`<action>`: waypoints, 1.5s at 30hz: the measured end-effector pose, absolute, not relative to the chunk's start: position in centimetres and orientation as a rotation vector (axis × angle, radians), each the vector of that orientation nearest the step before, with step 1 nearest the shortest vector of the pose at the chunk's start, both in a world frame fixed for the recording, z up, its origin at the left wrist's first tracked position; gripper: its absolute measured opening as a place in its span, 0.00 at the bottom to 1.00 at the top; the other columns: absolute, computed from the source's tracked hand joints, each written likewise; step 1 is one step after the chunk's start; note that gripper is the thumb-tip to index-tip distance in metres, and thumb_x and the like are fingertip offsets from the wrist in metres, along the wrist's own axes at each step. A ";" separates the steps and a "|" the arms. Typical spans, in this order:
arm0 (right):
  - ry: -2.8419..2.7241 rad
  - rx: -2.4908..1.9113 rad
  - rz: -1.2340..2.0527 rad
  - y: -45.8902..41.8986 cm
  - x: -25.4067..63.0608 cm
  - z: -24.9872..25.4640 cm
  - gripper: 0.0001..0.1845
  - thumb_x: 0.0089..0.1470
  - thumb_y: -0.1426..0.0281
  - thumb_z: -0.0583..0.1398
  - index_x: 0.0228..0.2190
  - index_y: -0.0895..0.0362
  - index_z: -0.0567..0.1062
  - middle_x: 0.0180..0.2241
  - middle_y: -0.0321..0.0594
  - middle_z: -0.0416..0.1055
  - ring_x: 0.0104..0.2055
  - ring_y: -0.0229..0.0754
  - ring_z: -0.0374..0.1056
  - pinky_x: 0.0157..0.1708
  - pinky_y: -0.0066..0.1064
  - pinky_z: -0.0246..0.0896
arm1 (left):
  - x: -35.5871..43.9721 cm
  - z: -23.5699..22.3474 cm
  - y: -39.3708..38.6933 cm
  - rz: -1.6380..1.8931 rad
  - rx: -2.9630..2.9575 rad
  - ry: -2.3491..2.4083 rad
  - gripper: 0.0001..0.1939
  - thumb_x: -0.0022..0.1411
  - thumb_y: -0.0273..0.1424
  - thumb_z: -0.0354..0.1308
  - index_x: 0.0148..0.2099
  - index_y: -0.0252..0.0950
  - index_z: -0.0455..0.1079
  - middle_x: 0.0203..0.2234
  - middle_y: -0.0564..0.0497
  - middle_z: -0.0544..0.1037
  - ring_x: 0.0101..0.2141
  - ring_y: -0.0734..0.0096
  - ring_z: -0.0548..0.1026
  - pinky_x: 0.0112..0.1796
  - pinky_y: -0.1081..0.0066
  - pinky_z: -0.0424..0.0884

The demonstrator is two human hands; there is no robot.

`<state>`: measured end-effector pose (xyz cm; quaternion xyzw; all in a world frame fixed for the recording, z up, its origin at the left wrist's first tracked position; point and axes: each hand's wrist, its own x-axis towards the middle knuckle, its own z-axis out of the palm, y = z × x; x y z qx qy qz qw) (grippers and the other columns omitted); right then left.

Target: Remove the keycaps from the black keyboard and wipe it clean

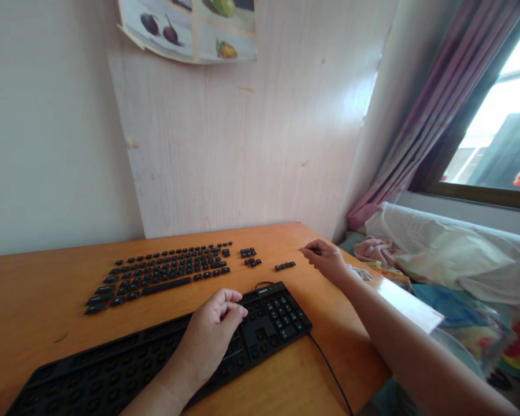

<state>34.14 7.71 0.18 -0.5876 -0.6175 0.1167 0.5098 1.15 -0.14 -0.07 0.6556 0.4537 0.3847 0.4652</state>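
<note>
A black keyboard (260, 335) lies tilted across the near part of the wooden table, most of its key places bare and the number pad at its right end still capped. My left hand (210, 329) is over its middle, thumb and fingers curled together; whatever they may hold is hidden. Farther right, my right hand (327, 260) is raised by the table's right side, its fingers pinched on a small dark thing too small to name. A short row of loose keycaps (285, 266) lies left of that hand.
Many black keycaps (169, 270) lie in keyboard order behind the keyboard, with smaller groups (248, 252) to their right. A black cable (329, 361) runs off the near edge. A white sheet (409, 303) sits at the table's right edge, beside heaped cloth (450, 248).
</note>
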 end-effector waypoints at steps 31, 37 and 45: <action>-1.672 -1.506 0.407 -0.8 22.0 0.2 0.16 0.54 0.55 0.59 0.27 0.54 0.70 0.20 0.33 0.66 0.22 0.37 0.59 0.21 0.28 0.52 | 1.7 -1.4 0.5 1.067 1.772 1.091 0.12 0.59 0.35 0.55 0.44 0.37 0.71 0.30 0.51 0.80 0.33 0.66 0.76 0.38 0.69 0.67; -1.672 -1.595 0.339 -0.8 21.9 0.1 0.16 0.55 0.55 0.58 0.27 0.55 0.70 0.20 0.34 0.67 0.22 0.38 0.61 0.21 0.28 0.52 | 1.8 -1.8 0.6 1.068 1.801 1.094 0.11 0.60 0.35 0.55 0.44 0.37 0.70 0.30 0.51 0.79 0.33 0.66 0.76 0.38 0.69 0.67; -1.752 -1.640 0.219 -0.4 21.8 -0.1 0.15 0.57 0.58 0.56 0.25 0.54 0.68 0.21 0.36 0.70 0.24 0.40 0.64 0.23 0.29 0.52 | 1.9 -2.2 0.7 1.068 1.824 1.092 0.11 0.60 0.34 0.54 0.45 0.38 0.70 0.30 0.51 0.79 0.32 0.67 0.76 0.37 0.69 0.67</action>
